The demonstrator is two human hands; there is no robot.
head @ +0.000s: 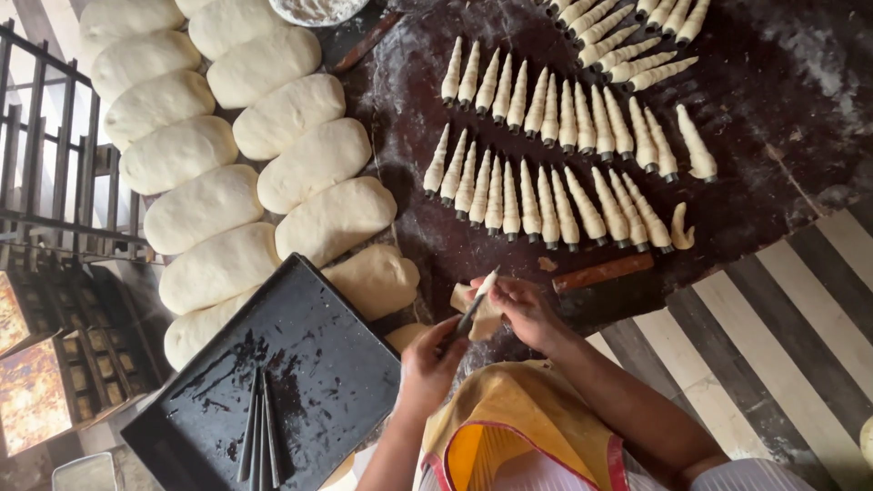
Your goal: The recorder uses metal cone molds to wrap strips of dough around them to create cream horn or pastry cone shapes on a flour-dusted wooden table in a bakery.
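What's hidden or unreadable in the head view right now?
- Cone mould: its lower end sits inside the left hand.
- Dough strip: partly covered by the right hand.
- Flour bowl: cut off by the top edge.
- Bottom-left container: contents too blurred to tell.

Place: a bakery work area, seen from above.
Bench: a dark table (782,100), dusted white with flour.
Loaves: two long rows of raw dough (273,118) lie side by side, touching.
Cones: dozens of dough-wrapped cones (546,191) lie in neat rows on the table.
Tray: a black, greasy baking tray (327,364) with bare metal cone moulds (257,427) lying on it.
Tools: a rolling pin (602,272) below the cones, a flour bowl (318,9) at the top edge.
Clothing: a yellow apron (518,409) on the person.
Racks: metal shelving (55,173) at the left.
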